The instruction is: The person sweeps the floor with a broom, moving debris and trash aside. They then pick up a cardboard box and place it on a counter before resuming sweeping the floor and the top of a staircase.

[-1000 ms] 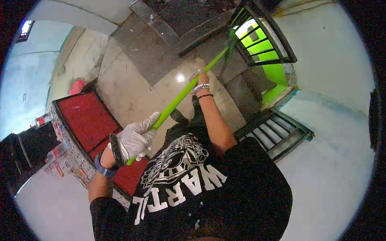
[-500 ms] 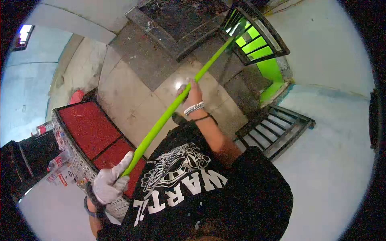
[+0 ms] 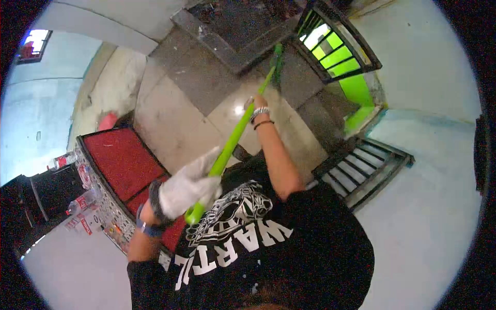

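A long bright green broom handle [image 3: 235, 137] runs from my chest up toward the tiled floor. My left hand [image 3: 187, 187], in a white glove, grips the near end of the handle. Farther along, my right hand [image 3: 257, 103], bare with bracelets on the wrist, holds the same handle. The dark green broom head [image 3: 278, 64] rests on the floor near a dark stone step [image 3: 217, 39].
A red-topped crate-like stand [image 3: 116, 160] stands at my left, with bottles and packets beside it. Black metal grilles [image 3: 369, 168] lie open at right; a green-lit grille [image 3: 336, 51] is at top right. Pale walls surround the beige tiled floor [image 3: 170, 119].
The broom has swung left and been pushed forward again; my left hand rose up along my chest, and my right hand moved forward with the handle.
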`<state>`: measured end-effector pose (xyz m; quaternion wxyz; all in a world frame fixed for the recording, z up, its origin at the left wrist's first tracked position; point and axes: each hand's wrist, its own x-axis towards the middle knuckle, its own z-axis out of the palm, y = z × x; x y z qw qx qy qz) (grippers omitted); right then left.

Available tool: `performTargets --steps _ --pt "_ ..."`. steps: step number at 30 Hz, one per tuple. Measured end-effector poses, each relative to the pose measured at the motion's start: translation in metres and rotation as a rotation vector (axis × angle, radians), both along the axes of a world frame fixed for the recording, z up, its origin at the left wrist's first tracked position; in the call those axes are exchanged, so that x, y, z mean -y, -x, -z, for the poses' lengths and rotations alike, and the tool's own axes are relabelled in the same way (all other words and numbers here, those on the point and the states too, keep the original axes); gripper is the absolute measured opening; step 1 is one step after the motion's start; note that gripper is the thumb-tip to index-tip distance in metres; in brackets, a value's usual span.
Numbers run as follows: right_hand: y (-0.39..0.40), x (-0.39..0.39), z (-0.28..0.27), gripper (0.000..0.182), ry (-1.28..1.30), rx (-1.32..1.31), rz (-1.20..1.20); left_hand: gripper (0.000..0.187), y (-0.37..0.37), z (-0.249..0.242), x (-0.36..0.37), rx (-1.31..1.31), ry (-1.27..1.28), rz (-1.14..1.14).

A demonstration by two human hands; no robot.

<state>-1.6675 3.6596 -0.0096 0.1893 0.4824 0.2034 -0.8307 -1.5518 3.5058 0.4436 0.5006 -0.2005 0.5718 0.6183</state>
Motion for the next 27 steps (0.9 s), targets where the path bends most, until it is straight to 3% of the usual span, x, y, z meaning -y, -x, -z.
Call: performTargets --steps 3,5,7,10,11,13,15,17,19,22,27 --pt "-0.004 0.027 -0.129 0.027 -0.202 -0.149 0.029 0.066 -0.030 -0.023 0.039 0.087 0.047 -0.088" --pt "0.009 0.022 -0.178 0.023 -0.189 -0.129 0.095 0.067 -0.027 -0.038 0.043 0.085 0.055 -0.072" --pt "0.011 0.023 -0.184 0.020 -0.116 -0.149 0.180 0.070 -0.019 -0.058 0.044 0.033 0.116 0.005" --pt "0.002 0.016 -0.215 0.021 -0.040 -0.283 0.163 0.069 -0.025 -0.090 0.051 -0.016 -0.036 0.034" --pt "0.001 0.014 -0.243 0.024 -0.053 -0.238 0.197 0.061 -0.024 -0.103 0.053 -0.066 0.069 0.175" --pt "0.012 0.007 -0.249 0.027 0.025 -0.265 0.250 0.058 -0.035 -0.085 0.071 -0.375 0.018 0.200" --pt "0.049 -0.007 -0.236 0.027 0.070 -0.361 0.226 0.032 -0.033 -0.084 0.038 -0.322 0.050 -0.285" --pt "0.099 -0.029 -0.206 0.026 0.209 -0.461 0.186 0.026 -0.028 -0.072 0.005 -0.445 0.062 -0.664" --pt "0.146 -0.042 -0.176 0.024 0.397 -0.461 0.221 0.023 -0.005 -0.055 -0.015 -0.796 0.041 -0.642" --pt "0.169 -0.043 -0.160 0.020 0.343 -0.318 0.355 0.020 0.069 -0.045 -0.046 -1.298 -0.090 -0.493" --pt "0.132 -0.027 -0.174 0.019 0.333 -0.124 0.472 0.021 0.169 -0.052 -0.082 -1.586 -0.252 -0.364"
